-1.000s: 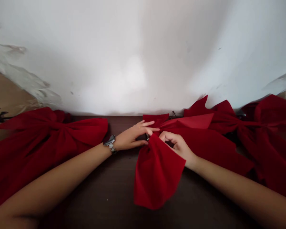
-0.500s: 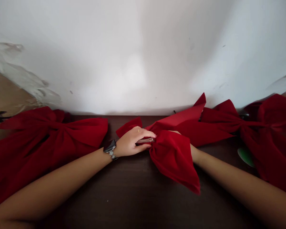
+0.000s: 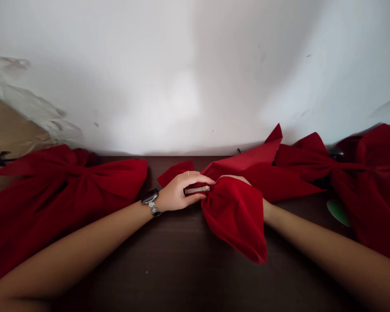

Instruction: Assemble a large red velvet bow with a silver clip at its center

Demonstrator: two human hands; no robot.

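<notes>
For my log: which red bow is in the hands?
The middle bow, between the left hand and mostly hidden right hand; neither holds the left bow or right bow.

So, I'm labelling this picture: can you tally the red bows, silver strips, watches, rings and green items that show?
Red bows: 3 that can be told apart (left, middle, right); any underneath can't be counted
Silver strip at the left hand: 1
Watch: 1
Ring: 1
Green item: 1
Total: 7
</notes>
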